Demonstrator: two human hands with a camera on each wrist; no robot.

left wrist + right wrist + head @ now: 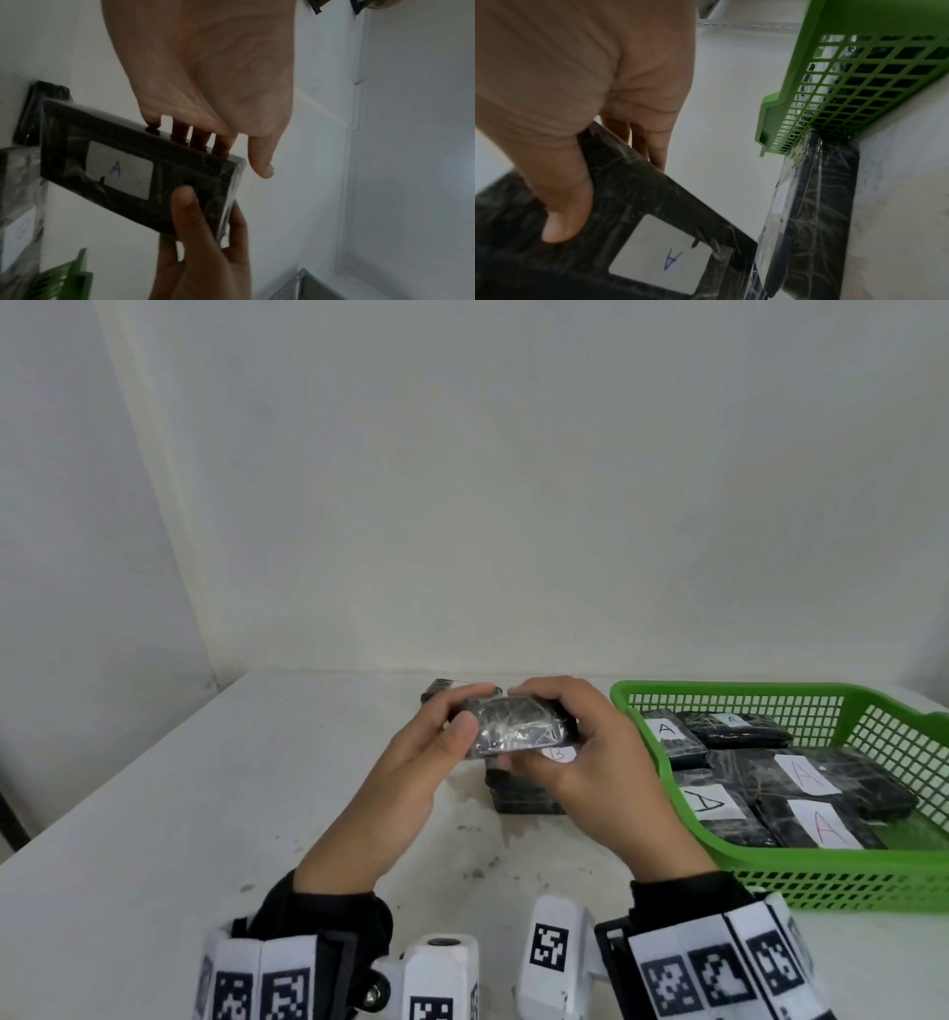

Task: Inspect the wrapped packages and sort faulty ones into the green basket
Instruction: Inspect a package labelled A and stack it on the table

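Observation:
I hold a black package (516,729) wrapped in clear film above the table, one hand at each end. My left hand (462,719) grips its left end, thumb on the near side. My right hand (544,737) grips the right end, fingers over the top. In the left wrist view the package (133,178) shows a white label marked A (118,168), with the right thumb (190,213) pressed on that face. The right wrist view shows the same label (664,257). The green basket (729,688) stands to the right and holds several packages (801,783) labelled A.
A stack of wrapped packages (524,796) with a B label (560,753) sits on the white table (205,814) under my hands, close to the basket's left wall (859,81). One more package (440,686) lies behind. White walls close off the back and left.

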